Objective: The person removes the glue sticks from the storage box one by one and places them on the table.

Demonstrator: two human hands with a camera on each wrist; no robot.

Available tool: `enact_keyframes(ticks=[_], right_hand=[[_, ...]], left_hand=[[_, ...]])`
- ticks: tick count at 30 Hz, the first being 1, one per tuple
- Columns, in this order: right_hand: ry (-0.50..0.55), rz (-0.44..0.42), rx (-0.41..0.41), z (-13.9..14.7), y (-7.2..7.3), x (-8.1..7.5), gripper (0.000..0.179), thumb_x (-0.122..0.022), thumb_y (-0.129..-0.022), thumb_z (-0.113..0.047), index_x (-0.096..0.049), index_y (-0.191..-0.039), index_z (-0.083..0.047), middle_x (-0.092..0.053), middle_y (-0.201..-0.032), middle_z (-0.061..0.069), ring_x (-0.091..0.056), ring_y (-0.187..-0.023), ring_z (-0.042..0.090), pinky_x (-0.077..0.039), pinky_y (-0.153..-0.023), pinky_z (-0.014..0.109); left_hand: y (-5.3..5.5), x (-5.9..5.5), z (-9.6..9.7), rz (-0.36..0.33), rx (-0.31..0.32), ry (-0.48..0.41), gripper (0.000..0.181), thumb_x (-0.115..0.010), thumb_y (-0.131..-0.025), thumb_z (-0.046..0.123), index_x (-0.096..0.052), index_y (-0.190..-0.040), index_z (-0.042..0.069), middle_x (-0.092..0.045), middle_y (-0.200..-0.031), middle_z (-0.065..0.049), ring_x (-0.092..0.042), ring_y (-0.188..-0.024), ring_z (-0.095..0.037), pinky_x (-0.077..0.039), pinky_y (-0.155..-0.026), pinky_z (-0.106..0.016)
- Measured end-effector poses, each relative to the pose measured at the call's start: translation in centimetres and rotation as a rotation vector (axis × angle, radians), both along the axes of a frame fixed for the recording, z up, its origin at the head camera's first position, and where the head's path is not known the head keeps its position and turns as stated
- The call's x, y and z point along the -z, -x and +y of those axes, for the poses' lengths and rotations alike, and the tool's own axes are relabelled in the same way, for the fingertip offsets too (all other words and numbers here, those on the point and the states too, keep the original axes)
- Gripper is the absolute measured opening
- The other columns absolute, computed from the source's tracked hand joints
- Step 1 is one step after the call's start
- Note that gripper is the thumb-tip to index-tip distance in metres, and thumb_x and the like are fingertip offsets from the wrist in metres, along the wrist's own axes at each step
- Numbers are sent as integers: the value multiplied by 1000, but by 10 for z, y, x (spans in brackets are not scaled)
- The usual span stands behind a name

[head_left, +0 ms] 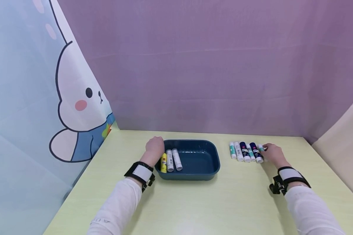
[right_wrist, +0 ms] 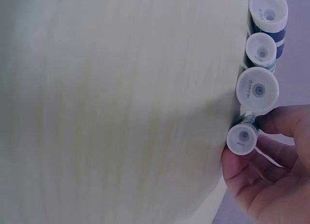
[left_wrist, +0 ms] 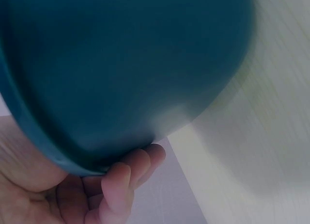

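At the left end of a dark blue tray (head_left: pixel 191 176), my left hand (head_left: pixel 154 151) grips the rim; in the left wrist view its fingertips (left_wrist: pixel 117 185) curl under the edge. Inside the tray, on its left side, lie a yellow glue stick (head_left: pixel 163 164) and two white glue sticks (head_left: pixel 177 160). My right hand (head_left: pixel 273 154) is at the right end of a row of glue sticks, pinching a small white and teal glue stick (right_wrist: pixel 242 139) between thumb and fingers. Beside it in the row is a larger navy and white glue stick (head_left: pixel 256 152).
The rest of the row, navy, white and teal glue sticks (head_left: pixel 244 152), lies side by side on the pale yellow table (head_left: pixel 211 202), right of the tray. A purple cloth (head_left: pixel 209 81) stands behind the table; a printed cartoon sheet (head_left: pixel 14 130) hangs at left.
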State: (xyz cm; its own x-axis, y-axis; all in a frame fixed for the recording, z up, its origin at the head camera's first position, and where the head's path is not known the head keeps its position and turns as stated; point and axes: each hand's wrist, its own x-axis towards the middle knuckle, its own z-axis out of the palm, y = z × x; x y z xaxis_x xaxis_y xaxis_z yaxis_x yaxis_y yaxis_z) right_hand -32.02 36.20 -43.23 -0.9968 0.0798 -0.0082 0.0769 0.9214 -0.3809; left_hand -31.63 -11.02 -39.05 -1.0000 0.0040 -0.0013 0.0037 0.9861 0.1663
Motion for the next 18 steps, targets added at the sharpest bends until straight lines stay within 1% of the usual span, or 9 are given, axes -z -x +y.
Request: enact_keyframes(ticks=[6, 8, 13, 16, 18], right_hand=[[13, -19, 0, -1, 1, -2, 45, -51, -92, -15, -45, -120, 20, -57, -103, 37, -61, -77, 35, -51, -64, 39], [14, -30, -4, -1, 0, -4, 46, -52, -92, -15, -44, -121, 21, -57, -103, 37, -62, -76, 34, -51, -63, 38], [-8, -44, -34, -2, -4, -15, 49, -52, -91, -15, -43, -121, 23, -56, -106, 39, -62, -83, 41, -52, -72, 46], [-30, -54, -51, -2, -6, -22, 51, -51, -90, -15, -42, -121, 23, -55, -107, 41, -62, -86, 43, -51, -75, 49], [-38, -65, -57, -3, -6, -27, 51, -50, -90, -15, -40, -123, 23, -53, -110, 42, -63, -82, 41, -51, -75, 49]], left_hand=[[0, 0, -2, -3, 2, -3, 17, -56, -94, 10, -66, -102, -1, -67, -92, -16, -67, -77, -25, -57, -60, -37], [0, 0, -2, -2, -1, -7, 17, -56, -93, 11, -67, -101, -1, -67, -92, -16, -67, -76, -25, -57, -60, -37], [1, 3, -2, 3, -5, -6, 16, -57, -93, 11, -68, -97, 0, -68, -88, -14, -66, -72, -23, -56, -57, -35], [2, 5, -3, 5, -2, 1, 16, -57, -93, 11, -68, -95, 1, -68, -85, -13, -66, -69, -23, -55, -55, -34], [2, 6, -3, 9, -2, -1, 16, -57, -93, 11, -68, -94, 1, -67, -84, -13, -66, -69, -23, -55, -55, -34]])
